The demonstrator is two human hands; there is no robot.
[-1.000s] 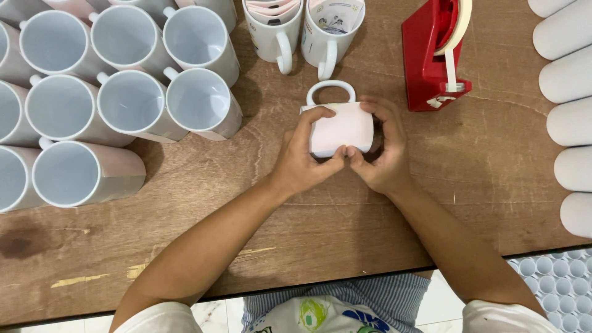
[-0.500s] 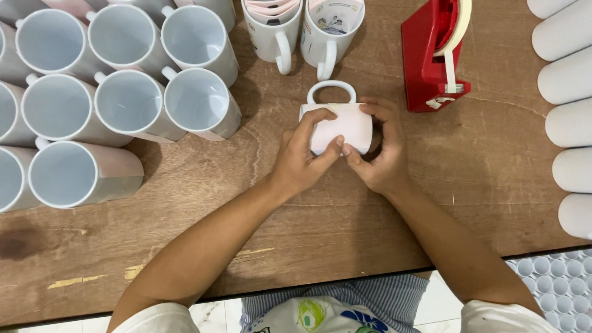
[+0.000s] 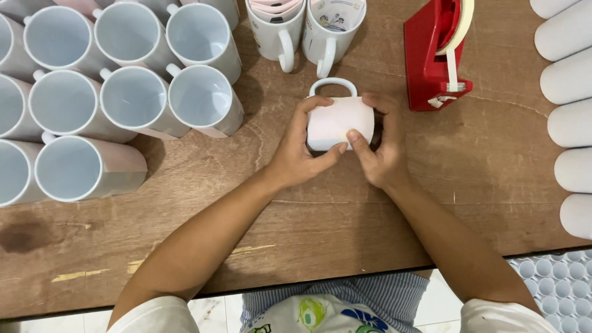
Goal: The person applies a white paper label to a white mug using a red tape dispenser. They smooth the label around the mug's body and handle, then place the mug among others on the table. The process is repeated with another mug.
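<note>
A wooden table is filling most of the view, seen from above, with the person's two bare forearms reaching up across it from the bottom edge. On the left, a large group of white mugs is lying packed side by side, open mouths facing the camera, likely stacked that way to keep them close at hand and easy to count. Along the right edge, a column of white cylinders is running top to bottom, each lying on its side; whether they are more mugs or rolls is not clear. At the top right, a red tape dispenser is standing with a pale strip of tape hanging from its roll, just beside the hands and within easy reach. At the top centre, two upright mugs are holding folded printed sheets inside them.

In the middle, a single white mug is lying on its side on the table, handle pointing away from the person. The left hand is wrapping around its left side, and the right hand is wrapping around its right, both closed on it. The thumbs are meeting on the near face, seemingly pressing a pale sheet flat against the curved wall so it sits snug.
</note>
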